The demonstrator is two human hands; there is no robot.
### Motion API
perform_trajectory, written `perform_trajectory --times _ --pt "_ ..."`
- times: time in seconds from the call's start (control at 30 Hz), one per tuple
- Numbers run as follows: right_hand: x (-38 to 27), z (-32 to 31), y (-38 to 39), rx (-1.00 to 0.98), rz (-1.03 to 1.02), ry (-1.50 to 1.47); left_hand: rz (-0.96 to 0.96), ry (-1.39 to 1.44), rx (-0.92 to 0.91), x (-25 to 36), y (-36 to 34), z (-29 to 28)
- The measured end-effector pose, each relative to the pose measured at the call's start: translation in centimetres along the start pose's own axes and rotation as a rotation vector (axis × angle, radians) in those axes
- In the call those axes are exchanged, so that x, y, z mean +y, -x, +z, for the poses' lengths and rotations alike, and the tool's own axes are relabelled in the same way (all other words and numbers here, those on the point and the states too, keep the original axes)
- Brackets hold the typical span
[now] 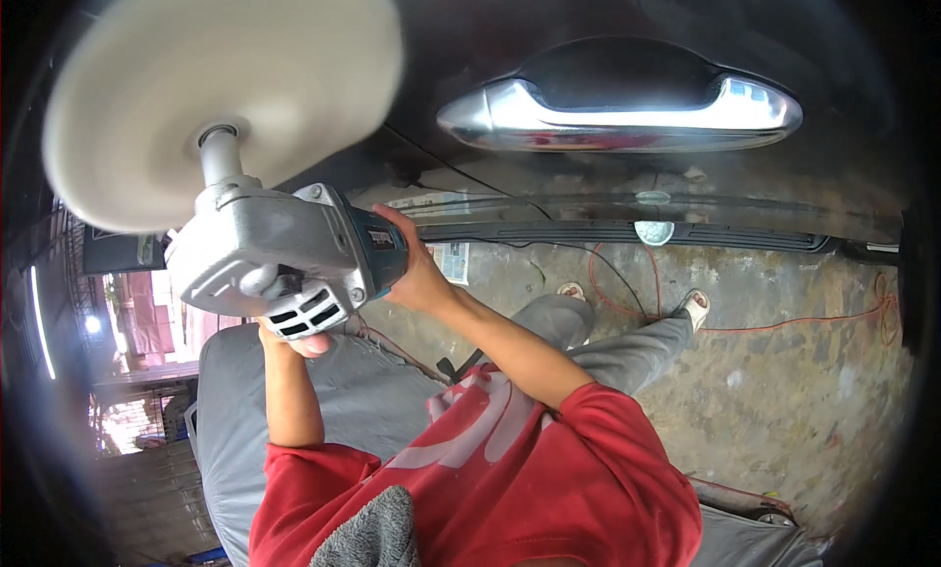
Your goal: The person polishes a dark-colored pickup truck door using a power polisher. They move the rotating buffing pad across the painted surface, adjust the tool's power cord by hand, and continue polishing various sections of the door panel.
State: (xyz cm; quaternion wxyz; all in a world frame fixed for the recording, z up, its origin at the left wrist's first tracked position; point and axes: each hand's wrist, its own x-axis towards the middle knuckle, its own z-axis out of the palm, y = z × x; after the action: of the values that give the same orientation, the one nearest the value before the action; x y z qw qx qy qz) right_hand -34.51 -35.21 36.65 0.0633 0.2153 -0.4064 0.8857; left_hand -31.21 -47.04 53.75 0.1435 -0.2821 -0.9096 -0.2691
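Note:
A polisher [257,248] with a silver metal head and a teal body is between my hands at the upper left. Its large white buffing pad [284,67] looks blurred, as if spinning, beside a dark car door [627,18]. Wrapped round the teal body is my right hand [421,273]. My left hand [306,345] grips the tool from beneath, and most of its fingers are hidden behind the metal head. A chrome door handle [618,126] lies to the right of the pad. Whether the pad touches the door I cannot tell.
A black cord [470,175] runs down across the door, and an orange cord [784,327] trails over the concrete floor [784,400]. Behind me stands a large shape under a grey cover [235,400]. A grey towel [372,533] hangs over my red shirt.

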Motion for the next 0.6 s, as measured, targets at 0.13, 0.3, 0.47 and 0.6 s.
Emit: perform_trajectory --times 0.13,0.3,0.47,0.6 --pt "1.0 0.4 0.7 0.034 -0.071 -0.074 0.027 -0.007 -0.044 0.7 -0.2 1.0" --pt "0.2 0.1 1.4 0.066 -0.082 -0.013 0.012 -0.009 -0.008 0.2 0.8 0.2" --pt "-4.6 -1.4 -0.9 -0.016 0.008 0.042 -0.055 -0.001 0.067 -0.7 0.9 -1.0" --pt "-5.1 -2.4 -0.1 0.120 -0.130 0.007 -0.033 0.046 0.003 1.7 -1.1 1.4"
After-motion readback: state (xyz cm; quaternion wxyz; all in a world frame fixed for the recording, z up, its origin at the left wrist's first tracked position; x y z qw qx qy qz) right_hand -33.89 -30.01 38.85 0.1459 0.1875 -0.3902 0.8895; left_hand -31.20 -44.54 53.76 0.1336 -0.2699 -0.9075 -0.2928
